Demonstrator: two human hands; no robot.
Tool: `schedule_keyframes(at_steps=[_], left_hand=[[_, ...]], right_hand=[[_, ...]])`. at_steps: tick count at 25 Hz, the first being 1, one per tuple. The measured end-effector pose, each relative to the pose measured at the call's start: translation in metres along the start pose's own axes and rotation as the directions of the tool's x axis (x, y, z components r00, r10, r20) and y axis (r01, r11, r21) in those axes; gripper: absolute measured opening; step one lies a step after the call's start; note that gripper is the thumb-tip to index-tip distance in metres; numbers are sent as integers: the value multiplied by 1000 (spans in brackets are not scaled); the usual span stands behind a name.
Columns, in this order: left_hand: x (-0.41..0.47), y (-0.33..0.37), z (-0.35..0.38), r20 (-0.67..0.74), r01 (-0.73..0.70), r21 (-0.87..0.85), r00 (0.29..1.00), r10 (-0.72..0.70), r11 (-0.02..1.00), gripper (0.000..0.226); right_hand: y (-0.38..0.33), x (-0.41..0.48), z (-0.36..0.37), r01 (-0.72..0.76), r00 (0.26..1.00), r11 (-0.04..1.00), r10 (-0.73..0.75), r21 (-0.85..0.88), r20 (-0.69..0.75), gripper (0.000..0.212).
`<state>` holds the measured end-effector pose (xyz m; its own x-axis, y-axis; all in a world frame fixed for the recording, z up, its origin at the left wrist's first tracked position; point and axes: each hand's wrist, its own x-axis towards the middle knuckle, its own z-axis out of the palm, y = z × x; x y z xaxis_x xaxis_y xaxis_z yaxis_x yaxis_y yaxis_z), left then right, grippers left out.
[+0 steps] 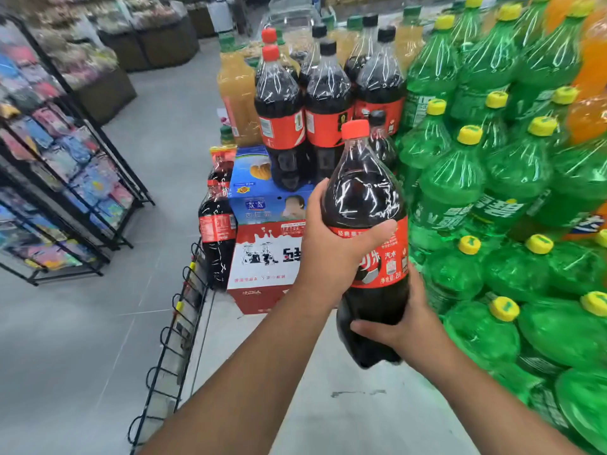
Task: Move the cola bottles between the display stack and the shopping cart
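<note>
Both hands grip one big cola bottle [361, 192], held upright in the air in front of the display. The left hand [331, 238] wraps round its shoulder, thumb laid across the top edge of the red label. The right hand [404, 323] curls under the lower body, fingers spread over the dark plastic near the lobed base. The bottle is clear, glossy plastic full of near-black liquid, with a smooth red cap and thin white glints across its curved shoulder.

Just behind it stands the cola stack [325, 103] – the same rounded bottles with red labels, most with black caps, two with red. They rest on a blue carton [262, 195], which sits on a red-and-white carton [262, 257]. Another cola bottle [216, 231] stands against the left side of the cartons.

To the right, green bottles [492, 178] with yellow caps rise in tight tiers, shiny under wrap. Cloudy orange juice bottles [236, 93] stand left of the stack.

A black wire rack [177, 323] with looped hooks runs along the grey tiled floor [82, 339] – a dark metal shelf [65, 165] of bright packets stands further left.
</note>
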<state>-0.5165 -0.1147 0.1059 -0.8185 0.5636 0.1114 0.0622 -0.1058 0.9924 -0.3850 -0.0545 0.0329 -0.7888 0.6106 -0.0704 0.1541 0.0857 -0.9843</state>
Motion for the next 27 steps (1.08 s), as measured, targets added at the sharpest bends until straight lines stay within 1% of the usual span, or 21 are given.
schedule_keyframes(at_steps=[3,6,11,16,20,25,27], left_hand=[[21,-8,1,43,-19,78,999,16,997,123],[38,-17,0,120,-24,134,993,8,991,119],[65,-29,-5,191,-45,202,982,6,978,109],[86,-41,-5,285,-64,284,958,-20,957,111],[97,-53,1,282,-80,347,959,-22,935,112],[114,-65,4,305,-77,347,952,-35,935,113],[117,-70,4,304,-74,352,952,-39,933,114]], right_hand=[[8,20,9,5,993,999,-9,-33,-114,112],[15,41,15,-43,981,997,30,-60,-191,110],[27,71,17,-78,974,995,64,-58,-215,106],[45,96,11,-81,972,997,78,-8,-224,105],[55,112,11,-78,968,996,88,54,-234,111],[57,130,11,-76,960,989,108,130,-260,102],[60,136,11,-87,955,988,119,127,-271,101]])
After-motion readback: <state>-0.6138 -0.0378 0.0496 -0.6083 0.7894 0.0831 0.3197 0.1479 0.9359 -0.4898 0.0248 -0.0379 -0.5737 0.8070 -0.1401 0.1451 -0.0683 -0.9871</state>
